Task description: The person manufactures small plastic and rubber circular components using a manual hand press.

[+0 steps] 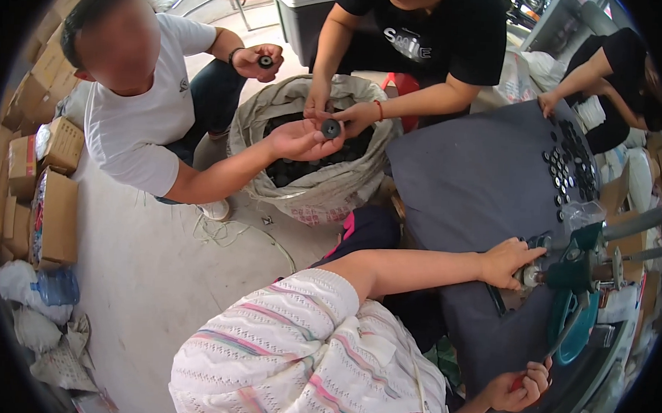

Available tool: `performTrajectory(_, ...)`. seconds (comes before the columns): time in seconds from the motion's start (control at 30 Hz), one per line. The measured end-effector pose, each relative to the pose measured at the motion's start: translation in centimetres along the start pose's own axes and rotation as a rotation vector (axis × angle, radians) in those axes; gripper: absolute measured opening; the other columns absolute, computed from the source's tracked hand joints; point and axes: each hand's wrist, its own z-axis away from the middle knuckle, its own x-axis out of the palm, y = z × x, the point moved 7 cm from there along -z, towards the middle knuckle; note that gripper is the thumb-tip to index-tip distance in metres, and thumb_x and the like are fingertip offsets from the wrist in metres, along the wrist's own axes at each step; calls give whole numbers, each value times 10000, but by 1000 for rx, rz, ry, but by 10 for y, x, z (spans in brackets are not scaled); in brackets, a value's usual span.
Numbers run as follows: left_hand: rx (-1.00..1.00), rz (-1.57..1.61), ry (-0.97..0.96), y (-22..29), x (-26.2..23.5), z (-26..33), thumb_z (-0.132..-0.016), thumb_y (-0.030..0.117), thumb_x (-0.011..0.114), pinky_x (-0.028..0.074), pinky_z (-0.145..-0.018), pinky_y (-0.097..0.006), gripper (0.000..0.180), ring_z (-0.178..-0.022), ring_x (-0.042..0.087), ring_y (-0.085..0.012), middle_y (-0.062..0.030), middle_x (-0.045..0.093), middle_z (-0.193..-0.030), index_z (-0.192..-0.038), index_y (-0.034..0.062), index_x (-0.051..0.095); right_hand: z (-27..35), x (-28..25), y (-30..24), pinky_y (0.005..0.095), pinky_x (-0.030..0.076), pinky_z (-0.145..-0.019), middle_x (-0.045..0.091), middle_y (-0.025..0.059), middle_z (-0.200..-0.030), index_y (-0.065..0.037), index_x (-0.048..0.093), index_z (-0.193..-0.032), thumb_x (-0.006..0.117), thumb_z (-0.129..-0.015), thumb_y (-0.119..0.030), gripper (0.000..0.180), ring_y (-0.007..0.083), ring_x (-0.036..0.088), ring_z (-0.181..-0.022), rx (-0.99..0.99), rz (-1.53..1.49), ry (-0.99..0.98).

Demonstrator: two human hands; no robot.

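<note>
Bright even daylight, fisheye-bent dark rim

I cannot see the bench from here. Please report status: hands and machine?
Left hand touching the small metal part on the teal hand press. Right hand gripping its red-tipped lever. Nothing blocking.

Cardboard boxes [53, 216] at left; sack [324, 188] of black parts.

Small metal part [529, 276] under the left hand [507, 261]: fingers cover it, shape unreadable. Red handle [517, 382] in the right hand [519, 390]: mostly enclosed by the closed fingers. Teal hand press [575, 291]: far side lost in the dark rim. Small dark round pieces [569, 161] on the grey surface [480, 176]: too small to identify.
</note>
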Motion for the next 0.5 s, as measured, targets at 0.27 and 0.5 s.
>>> performTrajectory(0.27,-33,-4,-55,-1,4,0,-588,209,808,360,-902,-374,960,-981,508,-269,-56,642,-1078,-1413,38,347,3,-2,3,558,391,-959,427,88,-782,-73,440,-788,384,-826,-158,108,248,472,-728,129,22,45)
performTrajectory(0.5,-7,12,-45,2,2,-1,-592,200,799,367,-886,-376,944,-976,508,-290,-79,628,-1059,-1408,38,352,0,-1,-3,555,389,-960,432,82,-784,-77,443,-784,379,-833,-142,103,244,470,-723,90,24,45)
